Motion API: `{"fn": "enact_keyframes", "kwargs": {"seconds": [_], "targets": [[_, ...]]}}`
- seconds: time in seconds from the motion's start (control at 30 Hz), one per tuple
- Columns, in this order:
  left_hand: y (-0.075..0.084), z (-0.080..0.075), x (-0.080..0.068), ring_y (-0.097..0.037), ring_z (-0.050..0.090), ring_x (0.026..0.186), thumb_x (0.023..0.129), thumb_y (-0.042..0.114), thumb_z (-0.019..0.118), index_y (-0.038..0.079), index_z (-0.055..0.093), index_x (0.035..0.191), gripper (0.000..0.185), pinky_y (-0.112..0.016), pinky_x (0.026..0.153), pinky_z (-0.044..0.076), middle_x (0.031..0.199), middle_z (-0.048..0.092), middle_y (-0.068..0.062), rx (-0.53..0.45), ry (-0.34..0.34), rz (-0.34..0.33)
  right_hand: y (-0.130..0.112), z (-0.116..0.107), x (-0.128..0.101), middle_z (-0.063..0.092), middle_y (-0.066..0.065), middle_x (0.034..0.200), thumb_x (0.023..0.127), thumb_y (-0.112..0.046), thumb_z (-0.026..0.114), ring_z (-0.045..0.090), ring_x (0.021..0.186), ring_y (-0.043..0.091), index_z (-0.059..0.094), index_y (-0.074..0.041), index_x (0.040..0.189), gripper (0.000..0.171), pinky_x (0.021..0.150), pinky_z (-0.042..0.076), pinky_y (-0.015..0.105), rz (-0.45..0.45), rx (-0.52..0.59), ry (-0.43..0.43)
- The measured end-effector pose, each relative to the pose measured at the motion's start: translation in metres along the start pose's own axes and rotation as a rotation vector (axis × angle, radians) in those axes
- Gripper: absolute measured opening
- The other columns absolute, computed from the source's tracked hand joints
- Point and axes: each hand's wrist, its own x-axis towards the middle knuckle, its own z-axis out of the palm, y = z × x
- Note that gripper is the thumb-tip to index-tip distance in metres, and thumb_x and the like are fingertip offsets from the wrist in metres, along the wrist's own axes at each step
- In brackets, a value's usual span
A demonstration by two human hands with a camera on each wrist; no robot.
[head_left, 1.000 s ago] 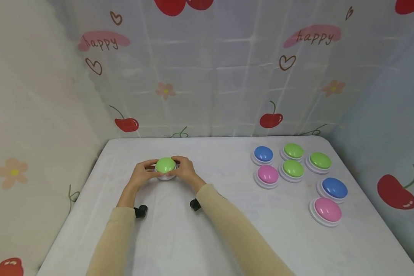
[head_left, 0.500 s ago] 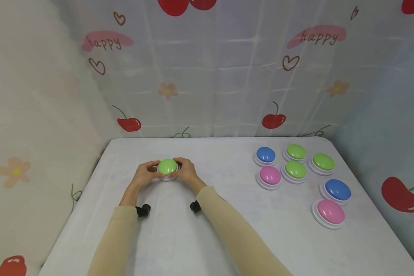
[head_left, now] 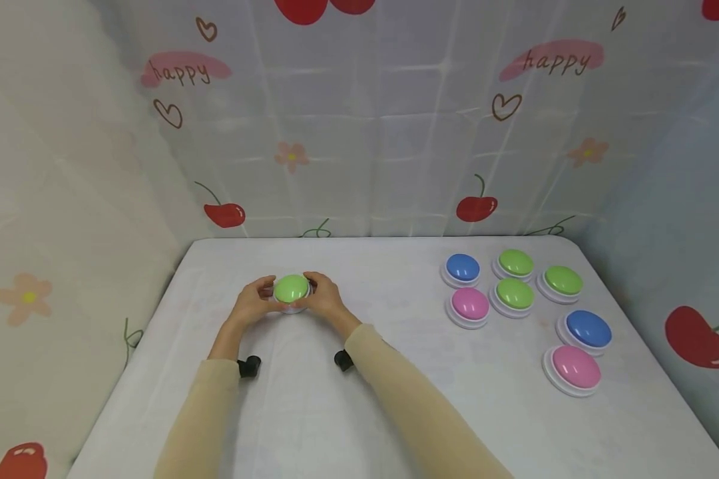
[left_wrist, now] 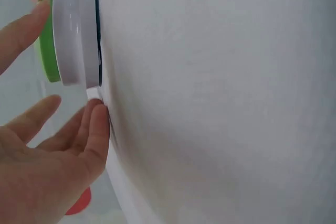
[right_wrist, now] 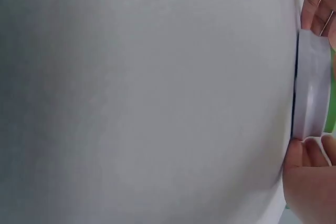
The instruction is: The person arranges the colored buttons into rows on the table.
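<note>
Thing in hand: a green dome button (head_left: 291, 288) on a white base sits on the surface (head_left: 347, 412), left of centre and toward the far edge, well apart from the other buttons.
Left hand: the left hand (head_left: 253, 305) curls its fingers round the left side of the green dome button; in the left wrist view its fingers (left_wrist: 79, 129) lie at the edge of the white base (left_wrist: 76, 30), some only near it.
Right hand: the right hand (head_left: 324, 299) grips the button's right side, fingers bent round the rim; the right wrist view shows fingertips (right_wrist: 307, 153) touching the base (right_wrist: 312, 85).
Progress: judged from how things lie, one button is set apart on the left and held by both hands; seven more remain grouped on the right.
Group on the right: a far blue button (head_left: 463, 267), three green buttons (head_left: 515, 293), a pink button (head_left: 470, 303), a nearer blue button (head_left: 588, 328) and a near pink button (head_left: 576, 367), all untouched.
Hard to tell: whether the button rests fully on the surface or is slightly lifted; the thumbs' contact is hidden behind the dome.
Cut off: both wrist views show only a slice of the button, at the frame's edge.
Other: small black wrist mounts (head_left: 249, 366) sit at each sleeve.
</note>
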Motion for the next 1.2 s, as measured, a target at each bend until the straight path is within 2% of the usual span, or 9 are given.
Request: {"fn": "enact_keyframes", "kwargs": {"seconds": [0.17,0.27,0.37,0.47,0.6,0.77,0.9,1.07,1.2], "targets": [[0.019,0.012,-0.01,-0.042,0.041,0.134,0.077,0.014,0.082,0.004,0.032,0.151,0.09,-0.055,0.105,0.044,0.15,0.036,-0.025,0.082,0.151,0.021,-0.002,-0.017,-0.009,0.05,0.015,0.145,0.075,-0.018,0.085,0.048,0.134,0.031,0.048,-0.005,0.141,0.077,0.109,0.044,0.04,-0.001,0.015,0.004],[0.036,0.026,-0.02,-0.04,0.043,0.132,0.077,0.01,0.082,0.004,0.035,0.149,0.087,-0.054,0.105,0.044,0.147,0.04,-0.023,0.032,0.223,0.08,0.0,-0.037,-0.017,0.048,0.014,0.146,0.078,-0.017,0.083,0.048,0.133,0.033,0.048,-0.006,0.142,0.074,0.107,0.046,0.042,-0.006,0.059,0.012],[0.051,0.043,-0.032,-0.037,0.045,0.129,0.076,0.009,0.082,0.005,0.039,0.147,0.084,-0.051,0.107,0.044,0.145,0.043,-0.021,-0.038,0.236,0.147,0.002,-0.06,-0.033,0.048,0.014,0.147,0.078,-0.017,0.082,0.047,0.134,0.033,0.049,-0.005,0.141,0.072,0.108,0.045,0.042,-0.025,0.095,0.034],[0.065,0.063,-0.044,-0.035,0.047,0.127,0.075,0.008,0.083,0.005,0.043,0.145,0.081,-0.049,0.106,0.044,0.144,0.046,-0.019,-0.102,0.21,0.213,0.007,-0.082,-0.052,0.049,0.013,0.146,0.078,-0.016,0.082,0.047,0.135,0.031,0.05,-0.004,0.14,0.071,0.11,0.044,0.04,-0.05,0.092,0.067],[0.083,0.093,-0.06,-0.034,0.05,0.125,0.075,0.009,0.083,0.005,0.046,0.143,0.077,-0.048,0.104,0.046,0.143,0.049,-0.018,-0.145,0.123,0.277,0.021,-0.109,-0.081,0.05,0.015,0.144,0.078,-0.014,0.082,0.047,0.134,0.033,0.051,-0.002,0.139,0.069,0.11,0.043,0.044,-0.076,0.025,0.128],[0.103,0.129,-0.079,-0.033,0.053,0.122,0.076,0.013,0.083,0.007,0.048,0.141,0.074,-0.047,0.1,0.049,0.138,0.053,-0.018,-0.129,-0.004,0.338,0.044,-0.148,-0.117,0.048,0.019,0.145,0.08,-0.016,0.081,0.047,0.132,0.04,0.05,-0.002,0.139,0.068,0.109,0.042,0.052,-0.076,-0.104,0.225],[0.116,0.152,-0.086,-0.032,0.054,0.121,0.077,0.013,0.082,0.008,0.048,0.142,0.074,-0.045,0.099,0.051,0.137,0.054,-0.016,-0.133,-0.075,0.387,0.063,-0.182,-0.138,0.046,0.021,0.146,0.082,-0.017,0.079,0.044,0.133,0.043,0.048,-0.001,0.14,0.068,0.11,0.039,0.056,-0.032,-0.139,0.33],[0.127,0.177,-0.089,-0.029,0.053,0.121,0.079,0.013,0.081,0.01,0.047,0.143,0.073,-0.041,0.1,0.05,0.138,0.053,-0.015,-0.165,-0.141,0.382,0.085,-0.217,-0.157,0.043,0.024,0.147,0.082,-0.013,0.078,0.041,0.136,0.042,0.045,0.0,0.142,0.069,0.112,0.038,0.054,0.101,-0.045,0.47],[0.134,0.193,-0.092,-0.029,0.053,0.121,0.078,0.013,0.081,0.009,0.047,0.142,0.072,-0.037,0.1,0.051,0.137,0.053,-0.016,-0.189,-0.169,0.373,0.099,-0.233,-0.165,0.036,0.022,0.154,0.085,-0.011,0.075,0.034,0.142,0.041,0.038,0.001,0.147,0.073,0.116,0.034,0.05,0.207,0.078,0.495]]}}
